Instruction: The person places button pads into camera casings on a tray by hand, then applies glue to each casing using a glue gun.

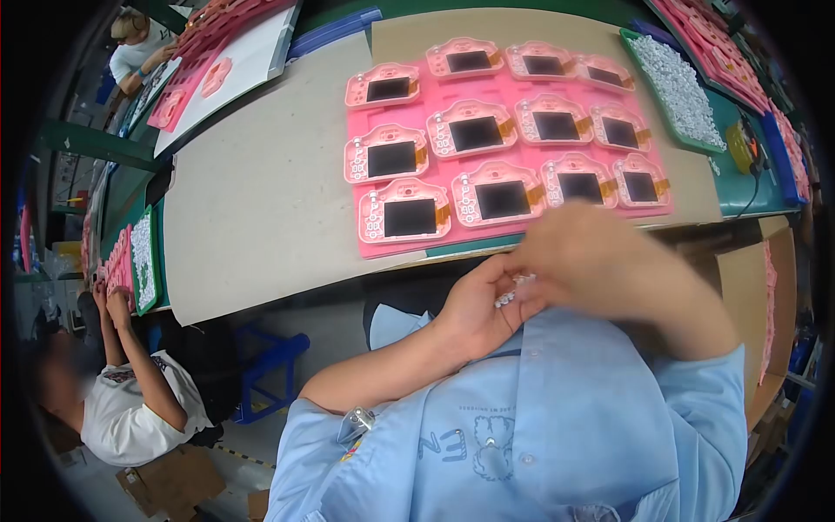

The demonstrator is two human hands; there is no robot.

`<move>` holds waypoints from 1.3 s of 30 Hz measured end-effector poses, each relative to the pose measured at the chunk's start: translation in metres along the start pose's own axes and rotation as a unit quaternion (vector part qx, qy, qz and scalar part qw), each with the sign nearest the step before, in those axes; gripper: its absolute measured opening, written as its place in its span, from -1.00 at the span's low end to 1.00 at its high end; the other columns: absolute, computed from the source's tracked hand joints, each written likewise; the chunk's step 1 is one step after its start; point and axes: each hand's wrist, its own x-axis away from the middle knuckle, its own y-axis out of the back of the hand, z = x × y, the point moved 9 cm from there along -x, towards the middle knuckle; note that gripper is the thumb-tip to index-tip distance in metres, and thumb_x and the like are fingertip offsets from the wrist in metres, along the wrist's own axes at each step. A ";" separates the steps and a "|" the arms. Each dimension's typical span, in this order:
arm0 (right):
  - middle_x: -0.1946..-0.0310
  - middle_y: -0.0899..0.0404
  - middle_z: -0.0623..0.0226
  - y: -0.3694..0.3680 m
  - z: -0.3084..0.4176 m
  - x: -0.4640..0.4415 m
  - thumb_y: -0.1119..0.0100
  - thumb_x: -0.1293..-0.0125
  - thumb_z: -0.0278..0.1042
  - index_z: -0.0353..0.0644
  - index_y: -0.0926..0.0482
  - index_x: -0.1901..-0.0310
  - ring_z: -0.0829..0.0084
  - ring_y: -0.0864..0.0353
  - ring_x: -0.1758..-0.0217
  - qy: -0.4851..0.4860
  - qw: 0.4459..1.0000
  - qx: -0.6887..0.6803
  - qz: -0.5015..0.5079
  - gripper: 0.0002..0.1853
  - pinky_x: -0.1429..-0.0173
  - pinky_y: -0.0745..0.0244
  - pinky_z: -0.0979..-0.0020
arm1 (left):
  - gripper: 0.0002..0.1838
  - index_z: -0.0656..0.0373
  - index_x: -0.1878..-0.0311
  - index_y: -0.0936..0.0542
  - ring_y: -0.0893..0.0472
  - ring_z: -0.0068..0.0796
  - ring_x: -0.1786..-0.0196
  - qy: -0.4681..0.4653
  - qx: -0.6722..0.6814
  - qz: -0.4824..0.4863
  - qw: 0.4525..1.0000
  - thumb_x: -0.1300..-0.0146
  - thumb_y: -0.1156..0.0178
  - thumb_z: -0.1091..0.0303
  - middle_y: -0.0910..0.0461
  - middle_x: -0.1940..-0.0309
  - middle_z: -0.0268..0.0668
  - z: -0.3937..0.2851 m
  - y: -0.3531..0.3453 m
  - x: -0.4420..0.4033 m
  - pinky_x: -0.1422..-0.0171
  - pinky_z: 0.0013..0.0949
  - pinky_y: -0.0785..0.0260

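Observation:
My left hand [477, 311] is cupped in front of my chest, just below the table edge, with several small white plastic pieces [515, 292] in its palm. My right hand [565, 252] is over the left fingers, smeared by motion, and its fingertips are not clear. Just beyond the hands, pink shells with black screens [503, 199] lie in rows on a pink mat [391, 250]. White buttons show at the left side of these shells, and orange ribbon strips at the right of the screens.
A green tray [628, 36] heaped with small white pieces stands at the back right, beside stacked pink parts [709, 43]. Cardboard [261, 226] covers the table to the left. A person in white [139, 404] works at lower left, near a blue stool [271, 357]; another person [135, 52] is at upper left.

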 end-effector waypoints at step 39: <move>0.36 -0.54 0.28 0.054 -0.018 0.010 -0.15 -0.17 -0.52 -0.25 -0.50 0.22 0.29 -0.52 0.32 -0.031 0.942 -0.127 -0.309 -0.86 0.24 -0.41 0.40 | -0.72 0.27 0.11 -0.51 -0.56 -0.34 0.23 0.019 0.030 0.067 0.997 -0.39 0.10 0.27 -0.52 0.33 -0.26 0.005 0.009 -0.013 0.13 -0.34 -0.48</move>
